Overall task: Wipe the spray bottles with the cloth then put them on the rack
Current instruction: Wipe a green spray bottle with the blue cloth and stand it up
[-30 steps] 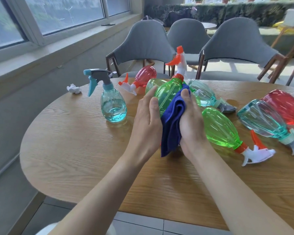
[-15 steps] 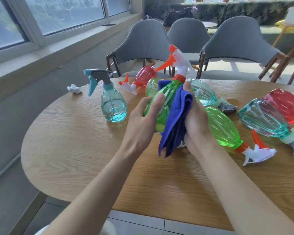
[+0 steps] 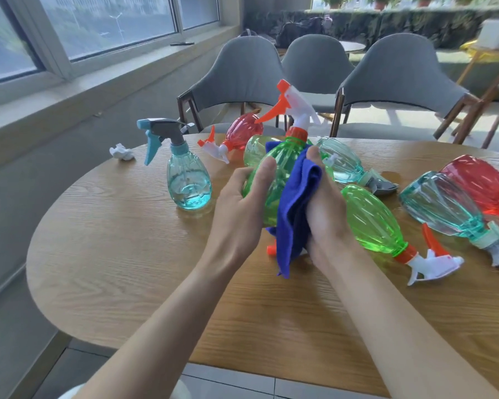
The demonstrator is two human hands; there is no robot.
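Desk: round wooden top (image 3: 127,269), beneath both grips, carrying every bottle.
Chairs: three grey chairs (image 3: 236,70) beyond the grips, at the desk's far edge.
Held green bottle: the green bottle (image 3: 280,168) sits between the two grips, its orange-and-white trigger head pointing up.
Lying bottles: a second green bottle (image 3: 372,220) lies just right of the right grip. A lying teal bottle (image 3: 441,205) and a red bottle (image 3: 481,185) lie further right.
Upright teal bottle: the upright teal bottle (image 3: 189,180) stands near, left of the left grip.
Blue cloth: the blue cloth (image 3: 297,203) is pressed on the held bottle's right side, its tail hanging below.
Left grip: the left grip (image 3: 239,205) has fingers and thumb curled round the held bottle's left side.
Right grip: the right grip (image 3: 326,208) is closed on the cloth, thumb on top.
Crumpled paper: a white crumpled paper (image 3: 121,152) lies well left of the left grip.
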